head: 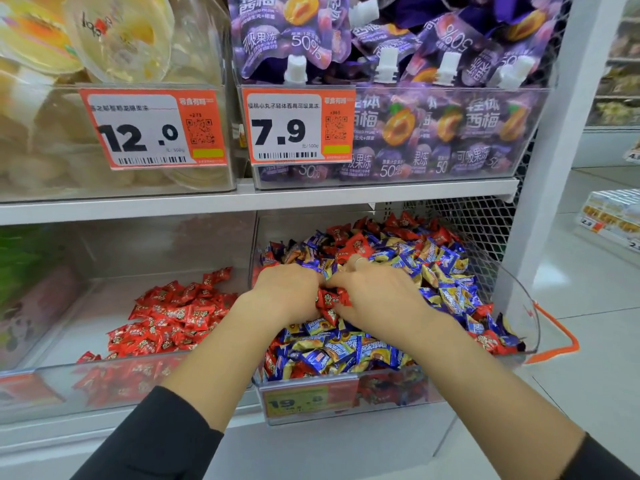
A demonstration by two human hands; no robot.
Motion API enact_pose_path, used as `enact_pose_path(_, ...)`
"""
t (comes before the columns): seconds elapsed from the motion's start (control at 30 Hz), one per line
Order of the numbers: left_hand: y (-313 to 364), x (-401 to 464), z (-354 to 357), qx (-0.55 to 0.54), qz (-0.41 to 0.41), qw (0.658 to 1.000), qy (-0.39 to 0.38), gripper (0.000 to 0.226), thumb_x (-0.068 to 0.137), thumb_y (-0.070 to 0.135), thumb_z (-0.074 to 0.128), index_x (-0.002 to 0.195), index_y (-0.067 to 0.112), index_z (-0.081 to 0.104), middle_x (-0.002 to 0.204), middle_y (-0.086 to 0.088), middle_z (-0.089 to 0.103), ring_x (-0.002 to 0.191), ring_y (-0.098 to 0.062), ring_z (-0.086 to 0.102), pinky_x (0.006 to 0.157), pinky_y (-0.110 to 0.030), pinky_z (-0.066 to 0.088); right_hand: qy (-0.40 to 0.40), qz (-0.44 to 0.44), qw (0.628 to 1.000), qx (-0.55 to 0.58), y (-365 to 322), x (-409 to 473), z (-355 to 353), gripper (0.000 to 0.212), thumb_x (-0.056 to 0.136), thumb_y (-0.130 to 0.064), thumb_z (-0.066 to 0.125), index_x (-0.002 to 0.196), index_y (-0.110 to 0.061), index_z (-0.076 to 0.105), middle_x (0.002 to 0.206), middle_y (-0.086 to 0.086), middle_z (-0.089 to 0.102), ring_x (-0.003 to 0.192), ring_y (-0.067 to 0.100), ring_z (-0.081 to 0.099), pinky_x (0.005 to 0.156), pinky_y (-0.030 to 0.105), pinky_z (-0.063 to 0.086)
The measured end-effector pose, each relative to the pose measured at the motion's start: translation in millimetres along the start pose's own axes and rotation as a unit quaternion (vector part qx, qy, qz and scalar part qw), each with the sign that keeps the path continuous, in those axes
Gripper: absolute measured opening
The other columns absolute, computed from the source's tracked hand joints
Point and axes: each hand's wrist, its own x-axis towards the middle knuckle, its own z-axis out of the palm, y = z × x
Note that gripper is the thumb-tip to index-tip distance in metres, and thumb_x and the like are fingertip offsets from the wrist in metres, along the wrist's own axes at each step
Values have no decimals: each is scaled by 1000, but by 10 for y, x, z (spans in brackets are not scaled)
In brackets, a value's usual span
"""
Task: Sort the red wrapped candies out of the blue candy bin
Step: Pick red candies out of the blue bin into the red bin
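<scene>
Red crinkly candies (330, 299), both hands gripping

Could not make out the fingertips of the left hand (287, 289) or the right hand (377, 292), buried among red candies (330, 299) in the blue candy bin (519, 306). Could not read the bin's blurred price label (308, 398). Lost both black sleeves (152, 445) past the bottom edge.

The shelf board (256, 199) at twelve o'clock roofs both lower bins. The blue candy bin (519, 306) is heaped nearly to its rim, while at nine o'clock the neighbouring bin (104, 306) has bare floor behind its red pile (173, 317); a clear wall (254, 244) divides them.
</scene>
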Motion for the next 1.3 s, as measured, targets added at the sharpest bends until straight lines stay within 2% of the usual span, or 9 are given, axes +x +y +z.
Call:
enact_pose_path(0.17, -34, -31, 12, -11, -2, 997, 73, 8, 87, 30, 53, 94, 30, 54, 85, 8, 58, 91, -20, 61, 61, -30, 38, -3, 5, 1000, -20, -52, 60, 91, 29, 96, -34, 50, 123, -27, 57, 119, 4, 47, 89, 23, 60, 59, 29, 36)
enact_pose_path(0.33, -147, -214, -252, -122, -6, 987, 106, 22, 86, 49, 58, 99, 32, 62, 92, 10, 62, 92, -16, 58, 67, -29, 42, 13, 71, 989, 128, 192, 55, -185, 32, 89, -52, 54, 115, -33, 61, 106, -3, 50, 90, 18, 56, 68, 30, 45)
enact_pose_path(0.5, -361, -556, -396, -348, -29, 926, 143, 26, 82, 55, 63, 89, 30, 68, 81, 8, 65, 73, -4, 56, 68, -27, 44, 27, 90, 936, 338, 250, 32, -452, 26, 88, -50, 58, 97, -26, 61, 101, 6, 65, 91, 23, 60, 79, 34, 46)
enact_pose_path(0.63, -704, -844, -281, -438, -66, 885, 143, 24, 80, 52, 67, 77, 28, 68, 75, -1, 68, 59, -8, 53, 63, -28, 42, 3, 51, 920, 388, -67, 81, -513, 20, 88, -51, 57, 87, -31, 55, 93, 9, 63, 77, 21, 56, 69, 34, 41)
enact_pose_path(0.87, -1276, -1109, -27, -508, -186, 813, 216, 17, 82, 38, 71, 81, 20, 71, 79, 2, 70, 74, -15, 61, 68, -25, 46, -20, -27, 913, 407, -877, 284, -463, 17, 86, -53, 58, 83, -37, 53, 82, -11, 57, 59, 1, 47, 62, 29, 39)
enact_pose_path(0.93, -1382, -1124, 36, -515, -203, 805, 215, 18, 82, 38, 72, 82, 20, 72, 83, 3, 72, 83, -13, 65, 77, -28, 48, -25, -35, 911, 410, -1046, 454, -432, 19, 86, -52, 59, 85, -33, 56, 79, -6, 60, 64, 6, 49, 67, 33, 42)
enact_pose_path(1.03, -1566, -1152, 155, -519, -245, 790, 216, 17, 82, 39, 71, 81, 22, 71, 80, 5, 70, 77, -11, 62, 69, -26, 45, -58, -40, 920, 386, -1292, 731, -324, 24, 85, -51, 62, 91, -28, 61, 81, -7, 63, 72, 11, 57, 70, 30, 44)
enact_pose_path(1.17, -1744, -1169, 314, -577, -283, 737, 210, 23, 82, 37, 71, 94, 17, 71, 88, -6, 72, 85, -21, 66, 79, -37, 52, -143, -69, 937, 311, -1414, 995, -189, 55, 77, -63, 65, 122, -32, 58, 126, -8, 59, 117, 11, 52, 99, 29, 42)
enact_pose_path(1.3, -1804, -1163, 302, -625, -268, 700, 215, 36, 87, 31, 68, 120, 20, 62, 108, -1, 68, 97, -12, 62, 73, -21, 45, -122, -69, 945, 294, -1344, 986, -219, 51, 85, -59, 57, 127, -30, 57, 132, -9, 56, 122, 9, 50, 93, 20, 35)
